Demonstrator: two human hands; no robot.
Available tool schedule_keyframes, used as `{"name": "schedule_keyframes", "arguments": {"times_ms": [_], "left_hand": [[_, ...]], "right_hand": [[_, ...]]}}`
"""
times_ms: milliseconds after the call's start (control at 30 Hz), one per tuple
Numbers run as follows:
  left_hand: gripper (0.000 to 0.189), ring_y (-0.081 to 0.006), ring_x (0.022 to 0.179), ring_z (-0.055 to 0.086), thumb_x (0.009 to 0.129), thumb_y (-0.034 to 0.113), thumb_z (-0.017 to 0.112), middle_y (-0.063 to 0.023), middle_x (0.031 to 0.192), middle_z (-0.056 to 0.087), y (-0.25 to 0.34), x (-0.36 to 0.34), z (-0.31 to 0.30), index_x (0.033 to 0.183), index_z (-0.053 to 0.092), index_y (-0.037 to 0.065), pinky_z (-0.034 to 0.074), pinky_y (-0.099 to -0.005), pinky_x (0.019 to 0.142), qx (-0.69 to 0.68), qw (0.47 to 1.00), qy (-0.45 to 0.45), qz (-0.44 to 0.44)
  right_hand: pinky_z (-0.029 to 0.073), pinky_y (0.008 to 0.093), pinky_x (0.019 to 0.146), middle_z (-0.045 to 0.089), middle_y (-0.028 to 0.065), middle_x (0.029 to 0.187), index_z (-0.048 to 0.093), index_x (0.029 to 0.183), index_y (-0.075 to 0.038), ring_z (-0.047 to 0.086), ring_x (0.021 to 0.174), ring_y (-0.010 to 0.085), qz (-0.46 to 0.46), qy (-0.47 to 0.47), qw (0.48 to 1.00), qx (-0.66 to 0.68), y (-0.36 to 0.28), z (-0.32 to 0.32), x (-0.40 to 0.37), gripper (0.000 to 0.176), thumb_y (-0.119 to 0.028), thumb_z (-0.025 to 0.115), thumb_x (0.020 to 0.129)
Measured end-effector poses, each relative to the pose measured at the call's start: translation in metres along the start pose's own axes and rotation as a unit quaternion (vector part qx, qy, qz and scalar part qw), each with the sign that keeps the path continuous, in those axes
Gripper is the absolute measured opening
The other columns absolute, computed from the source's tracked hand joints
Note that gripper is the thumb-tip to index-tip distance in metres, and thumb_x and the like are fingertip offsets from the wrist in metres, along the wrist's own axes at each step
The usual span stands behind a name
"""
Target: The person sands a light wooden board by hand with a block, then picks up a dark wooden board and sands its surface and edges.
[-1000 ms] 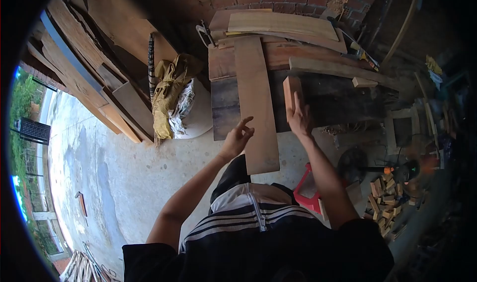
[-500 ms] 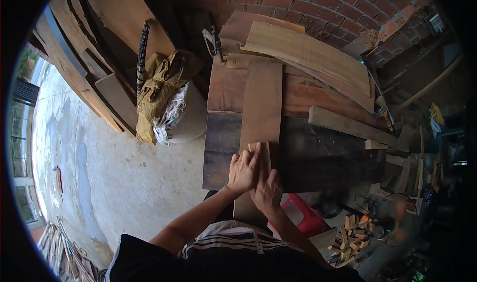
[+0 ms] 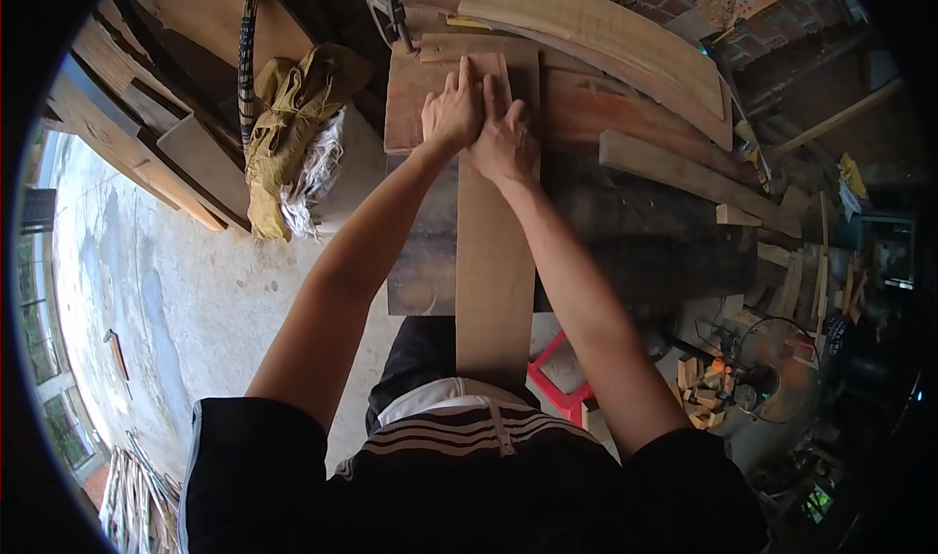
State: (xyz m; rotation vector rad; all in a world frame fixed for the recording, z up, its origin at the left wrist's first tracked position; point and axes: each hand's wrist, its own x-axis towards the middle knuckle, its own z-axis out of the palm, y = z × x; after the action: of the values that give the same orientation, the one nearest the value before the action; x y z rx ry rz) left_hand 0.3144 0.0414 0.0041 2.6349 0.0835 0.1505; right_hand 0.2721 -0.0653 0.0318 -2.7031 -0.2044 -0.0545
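Observation:
A long brown board (image 3: 495, 280) lies lengthwise on the workbench, its near end at my waist. On its far part rests a small flat wooden block (image 3: 500, 73), pressed between both hands. My left hand (image 3: 453, 112) grips the block's left side, index finger stretched forward along it. My right hand (image 3: 505, 142) closes on the near right side, with its index finger also pointing ahead. The block's underside is hidden against the board, and the hands cover much of its top.
A clamp (image 3: 391, 15) is fixed at the bench's far left corner. Curved planks (image 3: 596, 31) and a thick wood strip (image 3: 674, 178) lie to the right. Beneath are a red stool (image 3: 559, 393), wood offcuts (image 3: 702, 388) and a fan (image 3: 777, 373). A yellow sack (image 3: 283, 144) stands at left.
Both hands have slid the block forward along the board, from near its close end to its far end. My arms are now stretched out, and the view has shifted.

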Motion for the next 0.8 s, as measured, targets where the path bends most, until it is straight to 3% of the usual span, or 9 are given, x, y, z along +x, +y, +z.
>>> {"name": "schedule_keyframes", "arguments": {"times_ms": [133, 167, 233, 333, 433, 533, 600, 667, 800], "left_hand": [[0.077, -0.0417, 0.093, 0.063, 0.091, 0.023, 0.05, -0.0275, 0.119, 0.057, 0.018, -0.159, 0.006, 0.15, 0.015, -0.012, 0.045, -0.0461, 0.088, -0.035, 0.997, -0.022, 0.07], [0.08, -0.0406, 0.089, 0.062, 0.09, 0.023, 0.053, -0.0276, 0.115, 0.057, 0.026, -0.2, 0.0, 0.15, 0.014, -0.014, 0.045, -0.0447, 0.085, -0.062, 0.995, -0.055, 0.05], [0.081, -0.0372, 0.087, 0.061, 0.09, 0.024, 0.054, -0.0249, 0.11, 0.058, 0.03, -0.267, -0.001, 0.15, 0.014, -0.014, 0.044, -0.0426, 0.08, -0.101, 0.989, -0.078, 0.076], [0.081, -0.0336, 0.087, 0.061, 0.09, 0.026, 0.055, -0.0212, 0.105, 0.06, 0.036, -0.29, -0.004, 0.151, 0.017, -0.013, 0.043, -0.0408, 0.078, -0.099, 0.989, -0.065, 0.09], [0.078, -0.0318, 0.088, 0.062, 0.09, 0.026, 0.055, -0.0192, 0.104, 0.062, 0.032, -0.213, 0.006, 0.15, 0.022, -0.012, 0.043, -0.0406, 0.077, -0.081, 0.993, -0.02, 0.083], [0.069, -0.0302, 0.09, 0.064, 0.093, 0.028, 0.05, -0.0156, 0.103, 0.066, 0.024, -0.086, 0.021, 0.149, 0.029, -0.007, 0.044, -0.0415, 0.08, -0.048, 0.992, 0.059, 0.104], [0.058, -0.0297, 0.1, 0.067, 0.097, 0.032, 0.044, -0.0136, 0.11, 0.069, 0.024, -0.001, 0.022, 0.143, 0.038, -0.001, 0.045, -0.0435, 0.084, -0.052, 0.995, 0.047, 0.076], [0.054, -0.032, 0.107, 0.066, 0.099, 0.034, 0.04, -0.016, 0.119, 0.067, 0.027, 0.06, 0.009, 0.141, 0.04, 0.001, 0.045, -0.0455, 0.087, -0.021, 0.998, -0.052, 0.037], [0.059, -0.0357, 0.109, 0.064, 0.099, 0.034, 0.041, -0.0199, 0.122, 0.064, 0.029, 0.042, 0.023, 0.146, 0.035, -0.001, 0.044, -0.0447, 0.093, -0.106, 0.993, -0.046, -0.016]], "right_hand": [[0.055, 0.0479, 0.073, 0.047, 0.0227, 0.106, 0.024, 0.156, -0.016, 0.06, 0.093, 0.043, -0.01, -0.005, 0.999, 0.04, 0.013, -0.015, -0.154, 0.089, -0.016, 0.07, 0.08], [0.055, 0.0467, 0.069, 0.047, 0.0216, 0.104, 0.027, 0.155, -0.015, 0.06, 0.088, 0.0409, -0.008, -0.022, 1.0, 0.01, 0.017, -0.017, -0.193, 0.087, -0.018, 0.071, 0.079], [0.055, 0.0453, 0.063, 0.047, 0.0206, 0.101, 0.03, 0.154, -0.014, 0.061, 0.084, 0.0388, 0.0, -0.053, 0.999, 0.007, 0.023, -0.025, -0.261, 0.085, -0.019, 0.071, 0.079], [0.055, 0.0442, 0.059, 0.046, 0.0205, 0.101, 0.032, 0.154, -0.013, 0.061, 0.082, 0.0376, 0.0, -0.072, 0.997, -0.008, 0.025, -0.032, -0.278, 0.083, -0.019, 0.07, 0.08], [0.055, 0.0422, 0.058, 0.047, 0.0209, 0.098, 0.035, 0.152, -0.013, 0.062, 0.079, 0.037, 0.003, -0.029, 0.998, -0.047, 0.024, -0.021, -0.201, 0.082, -0.022, 0.07, 0.079], [0.055, 0.0486, 0.062, 0.048, 0.0232, 0.102, 0.031, 0.153, -0.016, 0.061, 0.084, 0.0432, -0.018, 0.026, 0.999, -0.02, 0.03, -0.013, -0.079, 0.075, -0.021, 0.064, 0.086], [0.054, 0.0537, 0.073, 0.047, 0.0246, 0.109, 0.024, 0.155, -0.02, 0.061, 0.091, 0.0454, -0.02, 0.036, 0.999, -0.018, 0.042, 0.001, 0.008, 0.08, -0.024, 0.064, 0.087], [0.054, 0.0548, 0.077, 0.047, 0.0251, 0.111, 0.022, 0.156, -0.022, 0.06, 0.093, 0.0462, -0.034, 0.049, 0.998, -0.016, 0.039, 0.009, 0.06, 0.081, -0.025, 0.065, 0.087], [0.053, 0.0545, 0.082, 0.047, 0.0254, 0.114, 0.021, 0.155, -0.024, 0.058, 0.103, 0.046, 0.018, -0.007, 0.999, -0.037, 0.038, -0.004, 0.036, 0.084, -0.027, 0.066, 0.085]]}}
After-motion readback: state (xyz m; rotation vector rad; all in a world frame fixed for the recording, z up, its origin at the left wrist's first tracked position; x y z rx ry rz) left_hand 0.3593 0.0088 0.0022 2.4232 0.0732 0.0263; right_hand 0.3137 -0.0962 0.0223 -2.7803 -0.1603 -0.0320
